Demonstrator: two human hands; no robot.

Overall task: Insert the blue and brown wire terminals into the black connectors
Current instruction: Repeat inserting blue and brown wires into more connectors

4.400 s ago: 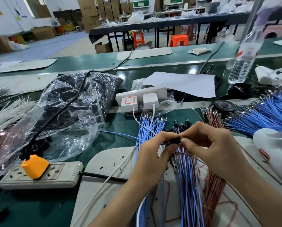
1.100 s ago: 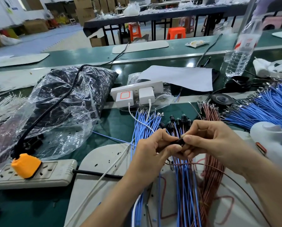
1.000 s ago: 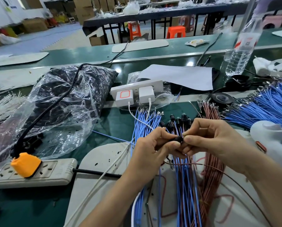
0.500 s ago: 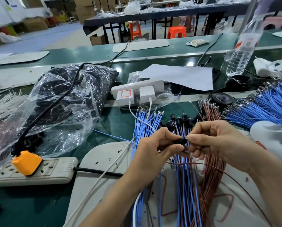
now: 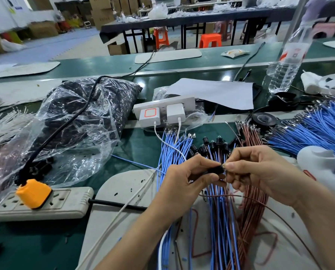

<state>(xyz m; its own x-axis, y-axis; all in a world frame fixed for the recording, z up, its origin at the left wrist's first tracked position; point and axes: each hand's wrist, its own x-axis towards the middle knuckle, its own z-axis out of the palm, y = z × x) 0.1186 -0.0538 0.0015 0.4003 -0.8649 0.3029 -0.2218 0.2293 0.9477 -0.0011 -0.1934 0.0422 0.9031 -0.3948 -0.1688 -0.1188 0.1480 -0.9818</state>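
Note:
My left hand (image 5: 184, 182) pinches a small black connector (image 5: 215, 170) between thumb and fingers. My right hand (image 5: 260, 172) pinches a wire terminal against the connector's right end; a thin brown wire (image 5: 275, 211) trails from this hand to the lower right. Under both hands lie finished wires with black connectors (image 5: 209, 146) at their far ends. To the left of these lies a bundle of loose blue wires (image 5: 172, 145), and to the right a bundle of brown wires (image 5: 250, 133). A large fan of blue wires (image 5: 318, 129) spreads at the far right.
A clear plastic bag of black parts (image 5: 81, 117) lies at the left. In front of it sits a power strip (image 5: 46, 203) with an orange plug (image 5: 33, 192). A white socket block with chargers (image 5: 162, 110), a water bottle (image 5: 287, 61) and a white tool (image 5: 322, 166) surround the work mat (image 5: 123, 191).
Both hands stay together over the wires, holding the connector. They have shifted slightly, and the right fingers now pinch a terminal at the connector's end.

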